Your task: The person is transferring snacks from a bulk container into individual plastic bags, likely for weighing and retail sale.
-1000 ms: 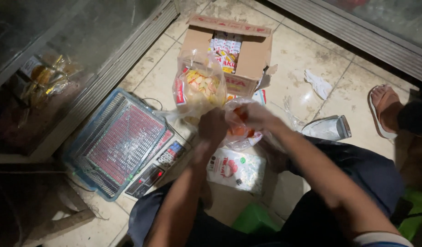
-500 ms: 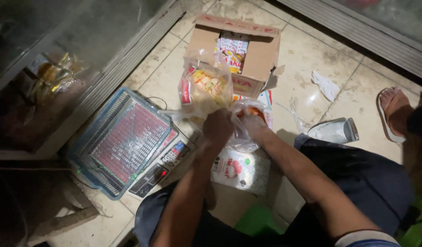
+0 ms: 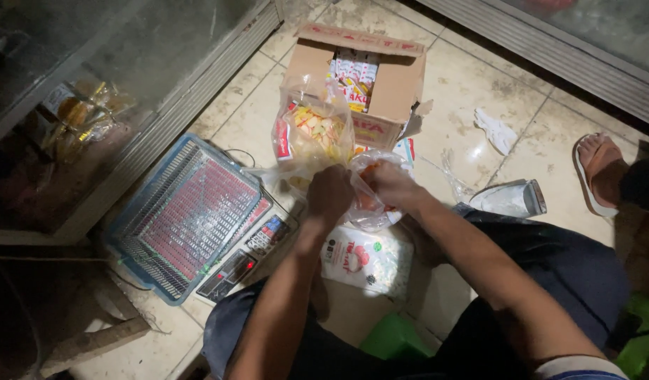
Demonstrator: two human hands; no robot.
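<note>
on the tiled floor [image 3: 472, 91], just in front of the open cardboard box [image 3: 391, 88], both hands work a small clear plastic bag [image 3: 370, 204] with orange contents. the left hand [image 3: 329, 193] is closed around its gathered neck; the right hand [image 3: 388, 184] pinches the film beside it. the bag looks light, soft and slippery, easily torn, so the twisted neck seems the safest hold. a fuller snack bag [image 3: 314, 134] stands behind, a digital scale [image 3: 191, 218] near the left.
</note>
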